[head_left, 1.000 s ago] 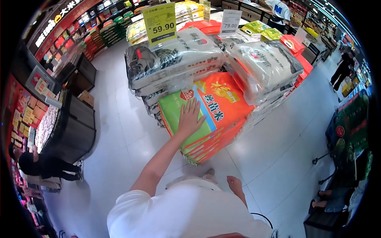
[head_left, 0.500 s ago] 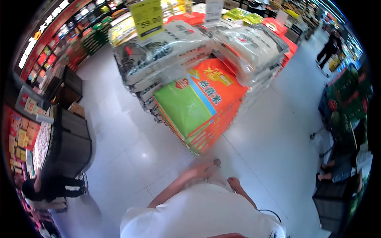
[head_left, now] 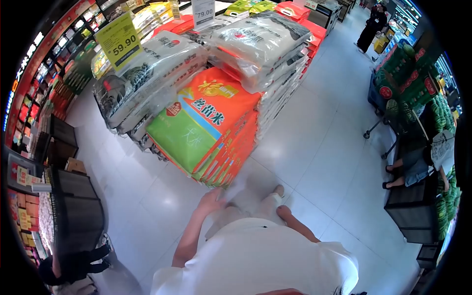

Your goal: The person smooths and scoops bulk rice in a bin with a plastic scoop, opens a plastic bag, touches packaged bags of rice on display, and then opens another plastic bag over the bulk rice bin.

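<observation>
A stack of orange and green rice bags point(head_left: 201, 123) with Chinese lettering stands in front of me. My left hand point(head_left: 210, 201) is just short of its near bottom corner, fingers partly stretched out and slightly blurred, with nothing seen in them. Whether it touches the bags I cannot tell. Low at my right side is my right hand point(head_left: 283, 212), curled closed, with no object visible in it. Clear-wrapped white and grey rice bags point(head_left: 260, 42) are piled behind the orange ones, with more grey bags point(head_left: 152, 64) at the left.
Price signs point(head_left: 118, 42) rise above the bags. A dark display bin point(head_left: 76, 211) stands left, with a person in black point(head_left: 78, 265) nearby. At right are a cart point(head_left: 381, 132), watermelons point(head_left: 447, 196) and a seated person point(head_left: 418, 167). Another person point(head_left: 374, 27) stands far down the tiled aisle.
My view has turned right, so the rice stack sits further left. My left hand has come up and forward towards the stack's corner. My right hand stays low at my side.
</observation>
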Available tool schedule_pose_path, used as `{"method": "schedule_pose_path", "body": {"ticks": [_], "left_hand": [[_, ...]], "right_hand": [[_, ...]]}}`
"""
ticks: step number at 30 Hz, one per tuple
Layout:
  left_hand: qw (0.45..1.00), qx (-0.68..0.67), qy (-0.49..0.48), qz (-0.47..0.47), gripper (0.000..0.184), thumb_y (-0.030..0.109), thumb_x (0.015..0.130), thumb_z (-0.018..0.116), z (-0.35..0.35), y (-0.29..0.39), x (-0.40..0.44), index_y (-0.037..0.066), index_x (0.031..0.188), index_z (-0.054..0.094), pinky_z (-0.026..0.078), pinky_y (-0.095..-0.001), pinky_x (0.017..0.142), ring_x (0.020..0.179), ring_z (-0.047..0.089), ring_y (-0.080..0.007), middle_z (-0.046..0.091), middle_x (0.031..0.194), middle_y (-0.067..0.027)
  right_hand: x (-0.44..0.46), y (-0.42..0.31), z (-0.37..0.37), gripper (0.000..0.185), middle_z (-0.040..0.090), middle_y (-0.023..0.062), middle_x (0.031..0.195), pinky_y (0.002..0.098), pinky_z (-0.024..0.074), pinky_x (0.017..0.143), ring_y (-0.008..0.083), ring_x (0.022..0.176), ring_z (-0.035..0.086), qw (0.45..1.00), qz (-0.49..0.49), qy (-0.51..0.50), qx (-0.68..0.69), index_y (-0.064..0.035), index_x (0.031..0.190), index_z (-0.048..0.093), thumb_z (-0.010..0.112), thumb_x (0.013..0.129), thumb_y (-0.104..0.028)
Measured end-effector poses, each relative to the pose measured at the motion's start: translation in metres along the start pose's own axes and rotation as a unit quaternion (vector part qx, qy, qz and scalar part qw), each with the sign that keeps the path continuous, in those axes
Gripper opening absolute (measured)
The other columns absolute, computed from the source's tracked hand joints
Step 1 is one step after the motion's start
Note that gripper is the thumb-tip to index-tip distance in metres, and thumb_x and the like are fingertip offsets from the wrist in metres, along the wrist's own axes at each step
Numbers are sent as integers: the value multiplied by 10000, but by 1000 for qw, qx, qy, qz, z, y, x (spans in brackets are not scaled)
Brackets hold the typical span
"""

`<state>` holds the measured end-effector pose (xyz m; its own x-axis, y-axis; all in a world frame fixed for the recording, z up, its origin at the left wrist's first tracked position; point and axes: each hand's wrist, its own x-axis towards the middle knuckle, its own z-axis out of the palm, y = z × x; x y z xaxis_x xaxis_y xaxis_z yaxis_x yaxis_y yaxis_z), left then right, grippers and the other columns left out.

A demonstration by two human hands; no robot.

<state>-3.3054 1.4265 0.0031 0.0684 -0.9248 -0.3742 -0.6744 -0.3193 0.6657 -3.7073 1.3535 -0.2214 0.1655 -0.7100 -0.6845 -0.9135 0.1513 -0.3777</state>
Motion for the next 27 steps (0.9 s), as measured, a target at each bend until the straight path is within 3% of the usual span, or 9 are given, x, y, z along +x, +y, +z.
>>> {"method": "schedule_pose_path", "body": {"ticks": [5,8,11,13,15,19,22,23,27], "left_hand": [[998,38,-17,57,669,355,880,656,48,52,69,37,1434,456,387,-420,1102,1314,489,-372,511,1416,-233],[990,80,-74,85,665,352,893,636,83,119,107,45,1448,437,385,-415,1103,1320,482,-375,514,1418,-226],[979,22,-167,114,658,353,906,614,108,184,139,58,1462,422,350,-405,1133,1351,445,-383,498,1435,-226],[970,-50,-199,133,654,346,912,604,88,247,148,63,1471,414,317,-396,1159,1388,398,-385,464,1464,-233],[977,-43,-30,208,691,316,915,606,119,248,189,69,1508,351,275,-401,1184,1433,327,-389,369,1533,-233],[945,36,224,234,826,331,884,668,77,293,245,98,1557,250,186,-554,1192,1471,211,-451,201,1618,-201],[905,143,351,193,871,393,854,702,14,321,279,114,1556,269,101,-623,1181,1495,145,-431,178,1632,-171],[887,175,387,180,881,412,848,708,-8,325,292,117,1555,273,83,-634,1177,1501,135,-417,178,1635,-160],[810,261,502,153,924,517,803,719,-80,327,348,166,1551,305,99,-654,1164,1504,148,-388,188,1637,-138]], "right_hand": [[35,21,-29,360,715,150,1078,440,502,948,360,1054,654,995,-97,-33,13,-109,1020,755,552,852,-355],[58,47,-63,342,721,163,1043,436,512,910,365,1016,666,992,-119,-14,28,-83,1029,747,587,846,-323],[97,103,-92,345,731,161,921,402,534,785,285,839,696,990,-100,16,98,-39,1056,736,620,868,-303],[108,130,-122,326,720,132,833,372,526,677,208,698,659,988,-83,60,118,-1,1051,729,632,878,-260],[141,183,-131,279,702,118,786,354,504,615,185,664,632,985,-83,76,130,13,973,726,630,874,-229],[162,254,-160,156,667,101,730,359,493,567,202,616,618,985,-86,93,115,-20,860,707,632,829,-153],[151,271,-195,57,656,113,733,410,515,579,279,644,641,950,-225,76,-201,-65,773,665,649,753,-115],[151,273,-206,290,701,189,950,509,521,807,378,898,665,938,-228,10,-259,-51,866,725,508,881,-242],[165,281,-198,263,704,169,877,491,534,752,351,838,678,944,-218,-11,-246,-68,819,720,514,869,-225]]}}
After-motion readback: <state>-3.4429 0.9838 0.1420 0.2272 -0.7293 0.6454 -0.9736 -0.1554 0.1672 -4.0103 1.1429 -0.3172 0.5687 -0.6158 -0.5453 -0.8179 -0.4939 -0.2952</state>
